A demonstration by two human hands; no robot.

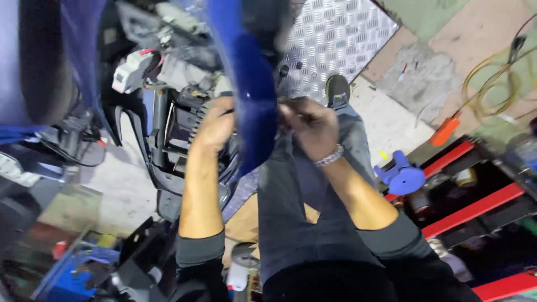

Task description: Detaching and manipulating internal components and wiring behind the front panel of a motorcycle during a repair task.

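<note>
Workshop floor [391,112] lies below as the left hand [215,126] grips the blue body panel [249,95], partly detached from the exposed scooter frame [168,128], and the right hand [310,126] closes beside its edge, contents indiscernible.

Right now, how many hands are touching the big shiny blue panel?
2. The left hand grips the blue panel from its left side; the right hand is at its right edge, fingers pinching something small. More hands could be hidden behind it.
</note>
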